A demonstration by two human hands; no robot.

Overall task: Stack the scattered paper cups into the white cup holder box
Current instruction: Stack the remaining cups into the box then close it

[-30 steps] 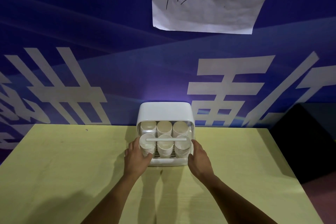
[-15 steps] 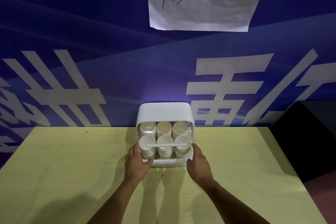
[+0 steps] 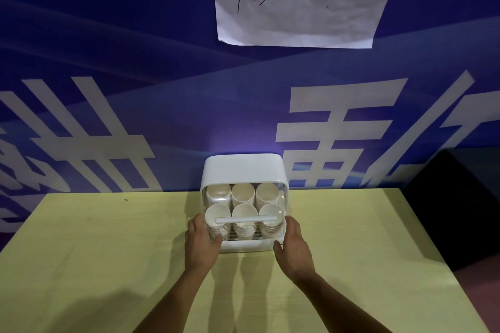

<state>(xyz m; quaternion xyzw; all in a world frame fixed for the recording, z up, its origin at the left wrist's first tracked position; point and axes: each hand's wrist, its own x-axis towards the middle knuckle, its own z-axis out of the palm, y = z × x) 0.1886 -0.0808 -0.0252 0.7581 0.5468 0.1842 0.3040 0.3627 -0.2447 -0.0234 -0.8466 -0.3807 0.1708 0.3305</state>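
Note:
The white cup holder box [image 3: 243, 167] stands at the table's far edge against the wall. Behind its clear front lid are several stacks of white paper cups [image 3: 242, 193], in two rows of three. The lid's white handle bar [image 3: 244, 219] lies across the lower row. My left hand [image 3: 200, 243] clasps the box's lower left side, with the thumb on the lid's front edge. My right hand [image 3: 293, 246] clasps the lower right side, thumb near the front corner. No loose cups are in view.
The yellow-green table [image 3: 108, 251] reaches to a blue banner wall with large white characters. A handwritten paper sheet [image 3: 297, 0] hangs above. A dark block [image 3: 454, 211] stands off the table's right edge.
The clear lid with its handle bar has come down over the cups. Both hands slid down with it, from the box's middle to its lower corners.

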